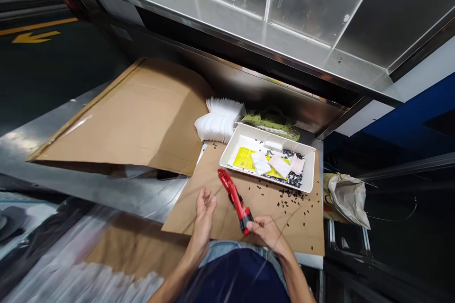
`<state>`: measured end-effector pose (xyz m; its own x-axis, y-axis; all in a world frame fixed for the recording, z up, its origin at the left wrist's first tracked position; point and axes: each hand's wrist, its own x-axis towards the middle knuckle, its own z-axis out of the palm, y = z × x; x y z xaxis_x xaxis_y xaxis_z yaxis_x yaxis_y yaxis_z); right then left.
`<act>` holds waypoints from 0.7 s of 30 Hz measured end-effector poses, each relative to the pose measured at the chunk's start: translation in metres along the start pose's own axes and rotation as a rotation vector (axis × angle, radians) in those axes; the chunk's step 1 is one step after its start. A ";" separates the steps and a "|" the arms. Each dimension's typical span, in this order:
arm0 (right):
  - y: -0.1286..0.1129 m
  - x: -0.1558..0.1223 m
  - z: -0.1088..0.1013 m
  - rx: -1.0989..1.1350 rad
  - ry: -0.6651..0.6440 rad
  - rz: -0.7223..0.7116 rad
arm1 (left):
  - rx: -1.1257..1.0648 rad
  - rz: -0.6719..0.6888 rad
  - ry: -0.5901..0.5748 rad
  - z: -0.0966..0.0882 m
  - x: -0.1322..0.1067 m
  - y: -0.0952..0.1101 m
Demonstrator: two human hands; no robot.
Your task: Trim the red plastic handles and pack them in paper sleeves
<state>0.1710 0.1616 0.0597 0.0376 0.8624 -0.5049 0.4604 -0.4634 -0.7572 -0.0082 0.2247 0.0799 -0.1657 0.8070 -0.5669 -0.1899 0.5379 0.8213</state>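
Note:
My right hand pinches the black lower end of a long red and black hand tool. Its slim red end points away from me, over the brown cardboard sheet; whether the tool rests on the sheet I cannot tell. To the left of it, my left hand is open and holds nothing, thumb and fingers apart. Just beyond the tool sits a white tray with yellow printed sheets, white folded pieces and many small black parts inside.
Small black parts lie scattered on the cardboard. Behind are a stack of white sheets and a green pouch. A large cardboard piece lies left. A metal shelf overhangs the back; a pale bag hangs right.

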 end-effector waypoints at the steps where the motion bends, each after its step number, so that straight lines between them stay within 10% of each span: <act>1: 0.002 -0.013 -0.006 0.105 -0.064 -0.012 | -0.050 -0.019 -0.054 0.003 -0.009 0.003; 8: -0.024 -0.075 -0.013 1.106 -0.252 -0.028 | -0.364 -0.269 -0.853 0.038 -0.069 0.031; 15: 0.008 -0.099 -0.055 0.674 0.258 -0.137 | -0.332 -0.204 -0.744 0.078 -0.064 0.065; 21: 0.004 -0.123 -0.066 0.380 0.752 -0.275 | -0.319 -0.496 -0.846 0.091 -0.072 0.072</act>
<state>0.2265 0.0672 0.1464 0.6033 0.7973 0.0203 0.2182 -0.1405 -0.9657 0.0779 0.2270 0.1856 0.7135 0.4855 -0.5052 -0.3197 0.8672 0.3819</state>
